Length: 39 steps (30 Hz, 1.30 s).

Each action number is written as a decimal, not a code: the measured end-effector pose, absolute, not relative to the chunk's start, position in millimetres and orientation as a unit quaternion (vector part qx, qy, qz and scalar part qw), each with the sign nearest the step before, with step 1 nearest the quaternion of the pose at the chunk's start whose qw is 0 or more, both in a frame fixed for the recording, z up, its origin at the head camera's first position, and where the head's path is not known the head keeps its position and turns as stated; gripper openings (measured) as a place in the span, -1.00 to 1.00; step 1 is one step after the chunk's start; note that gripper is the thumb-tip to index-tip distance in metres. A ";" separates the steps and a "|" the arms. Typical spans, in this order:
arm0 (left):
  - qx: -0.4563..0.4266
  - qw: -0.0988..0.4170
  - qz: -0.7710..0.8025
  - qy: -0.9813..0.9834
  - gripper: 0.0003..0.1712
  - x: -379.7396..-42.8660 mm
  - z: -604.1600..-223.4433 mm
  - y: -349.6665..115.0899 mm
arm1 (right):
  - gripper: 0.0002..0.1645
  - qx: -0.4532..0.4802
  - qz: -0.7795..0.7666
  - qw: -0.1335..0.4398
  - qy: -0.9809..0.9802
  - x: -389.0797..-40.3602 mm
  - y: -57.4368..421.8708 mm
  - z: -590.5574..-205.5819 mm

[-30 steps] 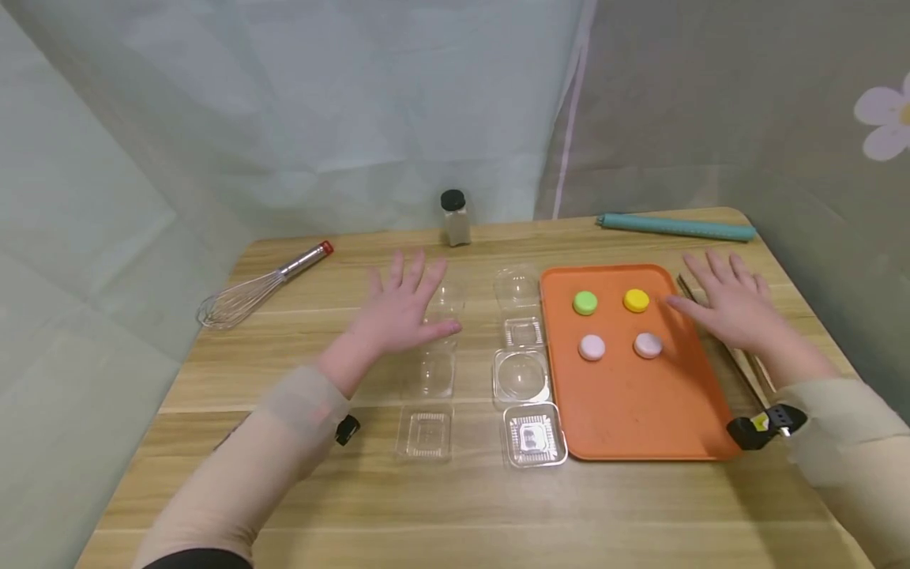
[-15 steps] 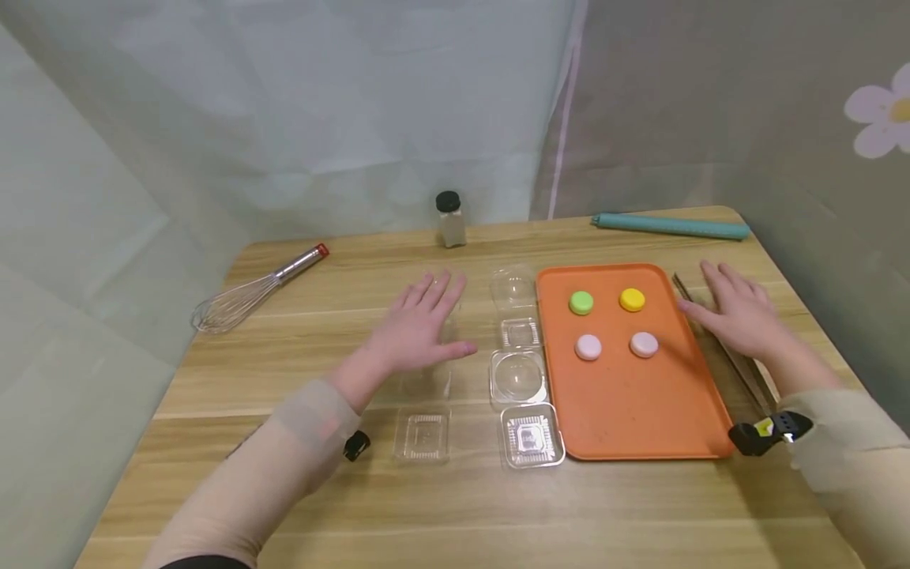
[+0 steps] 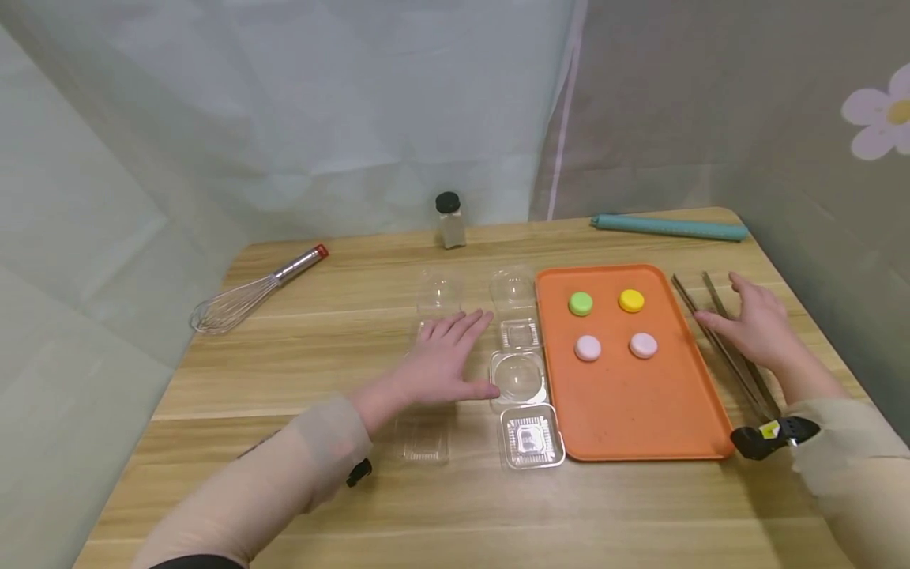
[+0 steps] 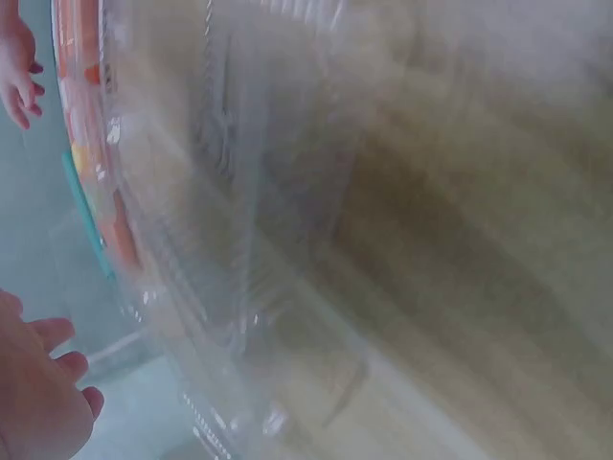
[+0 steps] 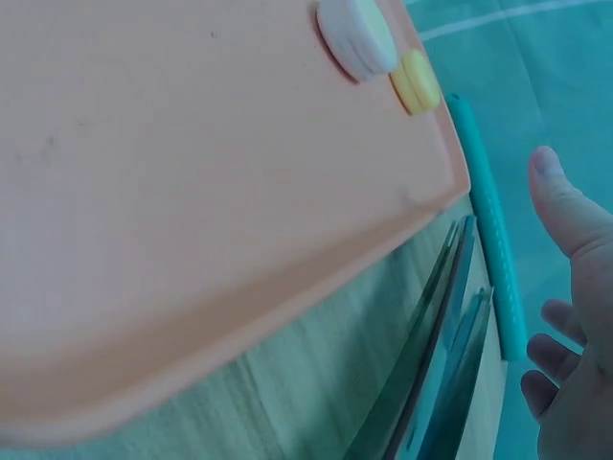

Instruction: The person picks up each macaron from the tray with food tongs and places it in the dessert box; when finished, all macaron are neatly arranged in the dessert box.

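My left hand (image 3: pixel 444 367), fingers spread and straight, is over the left column of clear plastic boxes (image 3: pixel 425 442), hiding part of them. A second column of clear boxes (image 3: pixel 532 438) with their lids laid open stands just right of its thumb. My right hand (image 3: pixel 762 328) is above metal tongs (image 3: pixel 742 383), thumb apart from loosely bent fingers, holding nothing. In the right wrist view the tongs (image 5: pixel 421 374) lie with their arms apart beside the orange tray (image 5: pixel 192 220). On that tray sit a green macaron (image 3: pixel 580 303), a yellow macaron (image 3: pixel 631 300) and two pale pink macarons (image 3: pixel 643 345).
A whisk (image 3: pixel 256 292) lies at the table's back left. Near the back edge stands a small black-lidded jar (image 3: pixel 451 221). A teal rod (image 3: pixel 668 227) lies behind the tray. Curtains close off the back and sides of the wooden table (image 3: pixel 441 529).
My left hand has come toward me and right over the boxes. The right hand has shifted slightly right and nearer, over the tongs, with its fingers less spread.
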<state>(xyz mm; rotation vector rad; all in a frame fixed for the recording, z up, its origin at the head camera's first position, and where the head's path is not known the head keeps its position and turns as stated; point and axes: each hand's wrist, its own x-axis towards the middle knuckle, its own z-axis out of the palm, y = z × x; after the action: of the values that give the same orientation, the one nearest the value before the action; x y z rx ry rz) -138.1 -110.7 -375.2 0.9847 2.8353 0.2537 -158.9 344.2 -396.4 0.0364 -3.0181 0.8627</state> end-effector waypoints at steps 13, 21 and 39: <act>0.405 0.109 0.127 0.899 0.21 -121.6 -381.7 -106.9 | 0.04 0.007 0.270 -0.006 -0.963 -158.2 358.4 -410.7; 0.410 0.135 0.140 0.891 0.30 -115.1 -386.7 -102.9 | 0.06 0.016 0.255 -0.034 -0.966 -161.6 361.4 -419.0; 0.424 0.143 0.107 0.888 0.17 -102.6 -389.1 -95.3 | -0.09 0.035 0.261 -0.016 -0.965 -162.5 363.8 -427.3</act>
<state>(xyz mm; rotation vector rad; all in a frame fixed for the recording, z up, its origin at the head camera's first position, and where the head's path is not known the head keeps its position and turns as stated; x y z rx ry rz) -102.6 -95.3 -389.1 1.2215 2.5610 0.3073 -162.5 363.8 -427.3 0.1102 -3.0624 0.8283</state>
